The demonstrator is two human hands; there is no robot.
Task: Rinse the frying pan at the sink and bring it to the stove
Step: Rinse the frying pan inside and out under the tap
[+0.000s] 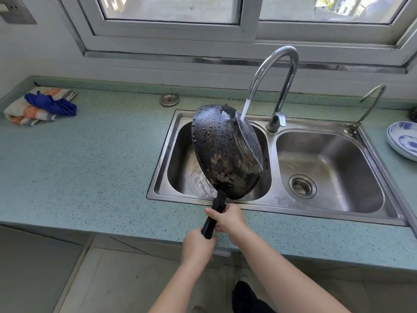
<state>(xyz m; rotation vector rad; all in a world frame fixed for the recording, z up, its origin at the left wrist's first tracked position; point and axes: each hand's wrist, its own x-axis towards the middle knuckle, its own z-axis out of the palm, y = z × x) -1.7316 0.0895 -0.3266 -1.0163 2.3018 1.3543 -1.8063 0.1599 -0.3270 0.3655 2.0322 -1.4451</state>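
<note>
The left hand, nearest the camera, is wrapping its fingers around the tail end of the black handle, and the right hand is clamping on the same handle just above it, thumb lying across the near side. Together they are holding the frying pan tipped up on edge over the left basin of the steel sink, its blackened, bead-wet underside facing the camera. The tap is running, and its stream is striking the upper edge of the pan's flat base and sheeting down toward the basin. The inner cooking surface is facing away, so whether it is clean cannot be told from here.

The rinsing step appears to be in hand, with the carry to the stove not yet begun; no stove is showing in view. Next, the job is probably calling for the pan to be turned under the water or drained over the basin, then one hand freed to shut the tap while the other takes the full weight. A wet handle could be slipping, so a firm one-handed grip is mattering before letting go.
</note>
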